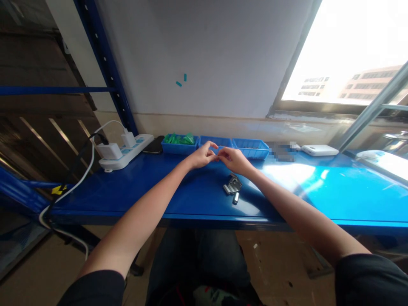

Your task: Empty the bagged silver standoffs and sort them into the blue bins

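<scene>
My left hand [204, 156] and my right hand [233, 160] meet over the middle of the blue table, fingertips pinched close together. Whatever lies between the fingers is too small to make out. Just below my right hand, a small pile of metallic pieces [233, 185] rests on the tabletop, with one piece [236, 198] apart at its near side. Behind the hands stand a blue bin with green packets [179, 143], a middle blue bin [215, 140] partly covered by my fingers, and a right blue bin [253, 147] whose contents I cannot make out.
A white power strip [132, 149] with plugged chargers and cables sits at the left, beside a dark phone [154, 145]. Toward the right back lies a white device [319, 150]. The blue table [197, 202] ends at a front edge near my lap.
</scene>
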Demonstrator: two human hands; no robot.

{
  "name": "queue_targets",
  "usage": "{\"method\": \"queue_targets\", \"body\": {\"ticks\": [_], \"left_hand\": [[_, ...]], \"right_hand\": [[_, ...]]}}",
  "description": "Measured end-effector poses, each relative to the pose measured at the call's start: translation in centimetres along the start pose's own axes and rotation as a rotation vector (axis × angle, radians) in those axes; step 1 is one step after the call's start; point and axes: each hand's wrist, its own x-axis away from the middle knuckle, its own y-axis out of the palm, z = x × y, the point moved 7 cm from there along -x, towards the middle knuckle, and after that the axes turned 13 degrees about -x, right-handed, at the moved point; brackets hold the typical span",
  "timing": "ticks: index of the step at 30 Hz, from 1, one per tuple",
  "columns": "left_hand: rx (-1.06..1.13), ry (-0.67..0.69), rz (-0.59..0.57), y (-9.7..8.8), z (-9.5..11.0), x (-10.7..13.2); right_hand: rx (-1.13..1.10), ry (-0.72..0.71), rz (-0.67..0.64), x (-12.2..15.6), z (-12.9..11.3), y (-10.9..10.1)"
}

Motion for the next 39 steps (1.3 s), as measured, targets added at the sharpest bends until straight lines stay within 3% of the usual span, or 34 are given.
{"method": "queue_targets", "body": {"ticks": [8, 13, 17, 31, 39], "left_hand": [[-0.235, 0.082, 0.208, -0.6, 1.1, 0.1], [-0.331, 0.071, 0.219, -0.8, 1.1, 0.1], [-0.421, 0.068, 0.243, -1.2, 1.1, 0.2], [-0.441, 0.084, 0.194, -0.2, 1.6, 0.1], [-0.419, 0.082, 0.189, -0.2, 2.1, 0.3]], "right_hand": [[0.021, 0.121, 0.100, 0.1, 0.7, -0.4], [0.053, 0.052, 0.146, 0.3, 0.3, -0.8], [0.077, -0.009, 0.095, 0.4, -0.2, -0.4], [0.416, 0.023, -0.045, 0.8, -0.7, 0.9], [0.450, 0.060, -0.007, 0.9, -0.9, 0.9]]}}
